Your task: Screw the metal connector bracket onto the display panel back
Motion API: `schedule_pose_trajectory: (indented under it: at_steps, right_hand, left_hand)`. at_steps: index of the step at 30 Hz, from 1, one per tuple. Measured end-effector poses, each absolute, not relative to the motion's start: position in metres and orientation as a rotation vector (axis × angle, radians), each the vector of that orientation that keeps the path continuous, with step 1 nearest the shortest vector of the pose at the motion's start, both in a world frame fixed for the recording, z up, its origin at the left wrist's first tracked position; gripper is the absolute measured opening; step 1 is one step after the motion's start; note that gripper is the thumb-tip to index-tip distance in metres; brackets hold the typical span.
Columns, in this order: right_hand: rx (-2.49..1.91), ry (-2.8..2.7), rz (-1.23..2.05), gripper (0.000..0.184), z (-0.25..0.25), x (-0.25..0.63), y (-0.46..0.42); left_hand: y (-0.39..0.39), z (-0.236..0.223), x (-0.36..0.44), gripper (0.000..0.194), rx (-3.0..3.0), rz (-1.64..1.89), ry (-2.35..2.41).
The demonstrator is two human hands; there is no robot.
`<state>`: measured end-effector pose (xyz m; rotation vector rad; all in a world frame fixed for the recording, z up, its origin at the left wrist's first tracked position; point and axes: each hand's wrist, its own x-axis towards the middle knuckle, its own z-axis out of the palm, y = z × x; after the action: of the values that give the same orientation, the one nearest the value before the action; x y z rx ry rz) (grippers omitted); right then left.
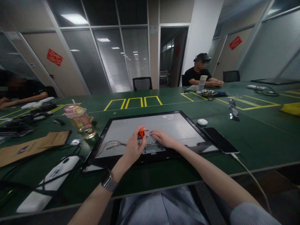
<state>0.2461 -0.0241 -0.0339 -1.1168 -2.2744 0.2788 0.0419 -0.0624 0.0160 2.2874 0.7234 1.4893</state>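
A flat display panel (178, 125) with a black frame lies face down on the green table. My left hand (134, 146) pinches a small orange-handled screwdriver (141, 133) upright over a grey circuit board (151, 147) at the panel's near edge. My right hand (161, 137) rests on the panel just right of the tool, fingers lying flat and pointing toward it. Thin coloured wires (110, 145) run from the board to the left.
A pink-lidded bottle (81, 120), brown cardboard (32, 145) and a white device (50, 181) with cables lie left. A phone (220, 139) on a cable and a white mouse (202, 122) lie right. Two other people sit at the far side.
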Motion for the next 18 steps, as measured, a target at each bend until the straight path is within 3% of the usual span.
schedule_pose_trajectory:
  at_steps: [3,8,18]
  right_hand:
    - [-1.138,-2.265,0.281,0.033,-0.034,0.246,-0.025]
    - [-1.135,-2.253,0.307,0.032,-0.032,0.246,-0.026]
    - [-1.156,-2.186,0.405,0.031,-0.029,0.247,-0.027]
  left_hand:
    - [-0.061,0.026,0.039,0.037,2.302,1.585,0.766]
    - [-0.049,0.053,0.040,0.011,2.198,1.775,0.865]
    - [-0.043,0.044,0.041,0.017,1.957,1.744,0.778]
